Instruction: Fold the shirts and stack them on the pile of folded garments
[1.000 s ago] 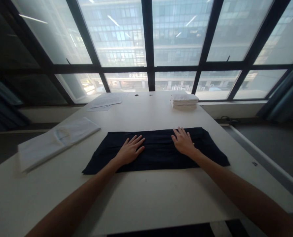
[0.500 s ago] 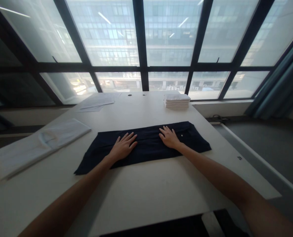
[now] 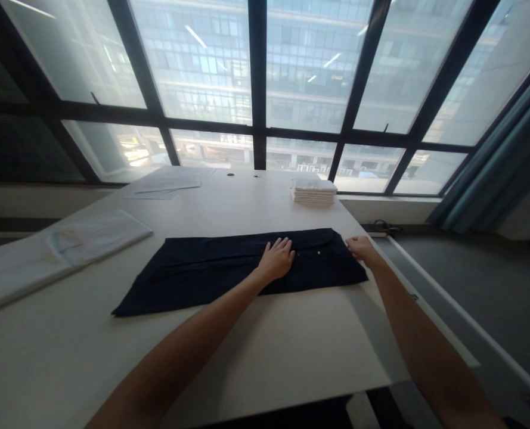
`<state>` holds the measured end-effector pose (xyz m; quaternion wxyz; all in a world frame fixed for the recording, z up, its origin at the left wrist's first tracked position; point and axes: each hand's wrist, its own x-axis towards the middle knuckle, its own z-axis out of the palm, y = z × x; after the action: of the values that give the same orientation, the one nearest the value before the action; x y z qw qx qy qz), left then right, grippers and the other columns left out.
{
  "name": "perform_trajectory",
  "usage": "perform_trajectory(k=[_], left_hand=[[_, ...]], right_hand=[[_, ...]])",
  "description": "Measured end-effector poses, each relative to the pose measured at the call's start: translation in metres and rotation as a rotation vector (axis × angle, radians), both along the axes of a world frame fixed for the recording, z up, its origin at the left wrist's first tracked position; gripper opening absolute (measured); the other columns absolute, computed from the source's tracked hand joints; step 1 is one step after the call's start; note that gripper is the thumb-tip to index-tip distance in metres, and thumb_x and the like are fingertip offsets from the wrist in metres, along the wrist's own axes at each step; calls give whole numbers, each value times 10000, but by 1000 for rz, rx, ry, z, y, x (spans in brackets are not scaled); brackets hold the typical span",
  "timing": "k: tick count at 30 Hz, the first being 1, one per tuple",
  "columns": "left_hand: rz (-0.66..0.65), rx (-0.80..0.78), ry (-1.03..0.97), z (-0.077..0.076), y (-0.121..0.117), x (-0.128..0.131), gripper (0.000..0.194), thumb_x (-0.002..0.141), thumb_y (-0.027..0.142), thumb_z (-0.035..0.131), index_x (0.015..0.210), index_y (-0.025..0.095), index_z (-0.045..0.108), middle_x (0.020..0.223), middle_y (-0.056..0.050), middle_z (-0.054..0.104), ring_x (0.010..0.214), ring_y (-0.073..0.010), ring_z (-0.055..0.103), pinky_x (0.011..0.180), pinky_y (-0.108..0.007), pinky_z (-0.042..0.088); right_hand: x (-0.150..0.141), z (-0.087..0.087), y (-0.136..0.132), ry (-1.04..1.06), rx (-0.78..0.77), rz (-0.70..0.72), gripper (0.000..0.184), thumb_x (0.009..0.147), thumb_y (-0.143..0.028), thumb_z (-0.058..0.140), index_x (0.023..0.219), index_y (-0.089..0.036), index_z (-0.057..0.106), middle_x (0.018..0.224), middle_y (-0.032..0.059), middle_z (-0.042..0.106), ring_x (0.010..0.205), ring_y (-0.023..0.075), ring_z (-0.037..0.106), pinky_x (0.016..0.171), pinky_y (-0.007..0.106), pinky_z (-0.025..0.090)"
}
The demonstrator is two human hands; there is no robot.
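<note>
A folded dark navy garment [image 3: 211, 268] lies lengthwise across the white table, with small light button-like dots towards its right end. My left hand [image 3: 276, 261] rests flat on the garment right of its middle, fingers stretched out. At the garment's right end my right hand [image 3: 361, 249] is closed, its fingers pinched at the fabric edge. The exact grip of the fingertips is small and partly hidden.
White folded cloth [image 3: 90, 238] lies on the table [image 3: 247, 345] at the left. Sheets of paper [image 3: 169, 182] are at the far left, and a stack of folded white cloths [image 3: 313, 192] at the far right. Large windows stand behind the table; a blue curtain [image 3: 483, 173] hangs at the right.
My left hand has moved right along the garment. My right hand has left the garment's top, gone to its right end and closed there. The view has tilted and shifted slightly.
</note>
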<state>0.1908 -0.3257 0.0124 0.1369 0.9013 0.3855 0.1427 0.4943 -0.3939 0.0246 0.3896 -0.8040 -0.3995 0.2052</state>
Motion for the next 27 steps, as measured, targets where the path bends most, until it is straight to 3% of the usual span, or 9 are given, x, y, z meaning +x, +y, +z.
perform_trajectory(k=[4, 10, 14, 19, 23, 27], left_hand=[[-7, 10, -73, -17, -1, 2, 534, 1049, 364, 372, 1543, 189, 474, 1651, -144, 376, 1570, -350, 227, 1255, -610, 122], [-4, -19, -105, -17, -1, 0, 523, 1041, 349, 392, 1536, 205, 480, 1648, -123, 389, 1571, -324, 232, 1267, -581, 93], [-13, -26, -145, -19, -1, 1, 508, 1039, 343, 408, 1511, 187, 511, 1637, -140, 403, 1566, -344, 242, 1262, -603, 102], [10, -81, -318, -13, 3, 4, 445, 1016, 255, 449, 1410, 125, 607, 1553, -186, 509, 1521, -355, 347, 1266, -589, 130], [106, -284, -716, -1, 11, 8, 366, 994, 233, 504, 1303, 165, 689, 1448, -144, 621, 1416, -284, 509, 1248, -429, 291], [203, -769, -1105, 6, 22, 5, 391, 1046, 356, 478, 1353, 164, 627, 1392, -151, 658, 1188, -254, 680, 1079, -388, 502]], right_hand=[[5, 5, -4, 141, -80, 41, 235, 791, -373, 730, 739, -150, 677, 576, 7, 612, 503, 134, 565, 470, 218, 446], [13, 29, -22, 440, -71, 330, 118, 816, -271, 708, 874, -178, 751, 782, 61, 753, 669, 182, 687, 574, 250, 545], [-3, 48, -23, 437, -5, 286, 215, 847, -237, 662, 1029, -181, 761, 873, 67, 784, 692, 184, 711, 597, 253, 556], [-43, 83, -13, 299, 31, 210, 245, 832, -221, 676, 1050, -157, 766, 874, 71, 790, 722, 189, 722, 628, 247, 566], [-84, 105, 4, 129, 28, 193, 295, 787, -182, 709, 1071, -123, 765, 769, 58, 765, 650, 178, 693, 556, 226, 527], [-133, 101, 26, -141, 46, 320, 336, 784, -223, 708, 1091, -101, 767, 872, 104, 782, 772, 237, 734, 630, 264, 551]])
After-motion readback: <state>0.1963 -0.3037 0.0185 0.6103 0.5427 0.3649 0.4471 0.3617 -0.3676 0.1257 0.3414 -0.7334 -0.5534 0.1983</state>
